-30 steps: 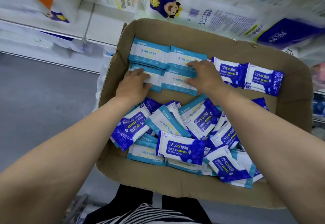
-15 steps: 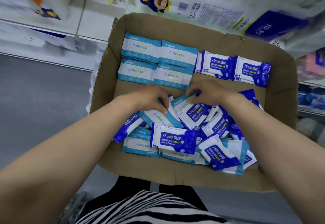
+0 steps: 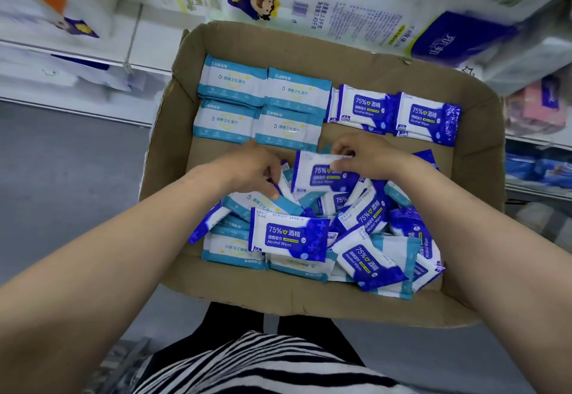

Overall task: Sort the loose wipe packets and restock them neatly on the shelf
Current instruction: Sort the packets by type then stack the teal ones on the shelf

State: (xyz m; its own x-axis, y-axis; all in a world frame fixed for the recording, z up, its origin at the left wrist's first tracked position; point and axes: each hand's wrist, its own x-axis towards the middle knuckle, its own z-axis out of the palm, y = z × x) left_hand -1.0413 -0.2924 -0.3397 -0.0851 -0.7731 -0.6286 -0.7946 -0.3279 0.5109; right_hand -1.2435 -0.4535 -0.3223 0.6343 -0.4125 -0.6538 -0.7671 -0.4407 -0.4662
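A shallow cardboard box holds the wipe packets. At its back left, light teal packets lie in neat rows of two. Dark blue 75% alcohol packets lie side by side at the back right. A jumbled pile of both kinds fills the front half. My right hand pinches the top edge of a dark blue packet, lifted above the pile. My left hand is curled at the pile's left side, its fingertips closed on the edge of a loose packet beside the lifted one.
White shelves with large tissue and paper packs stand behind the box. More shelving with pink and blue goods is at the right. Grey floor lies to the left. My striped shirt shows below the box.
Both hands left the neat teal rows and came back to the loose pile. My right hand has picked a dark blue packet out of it and raised it.
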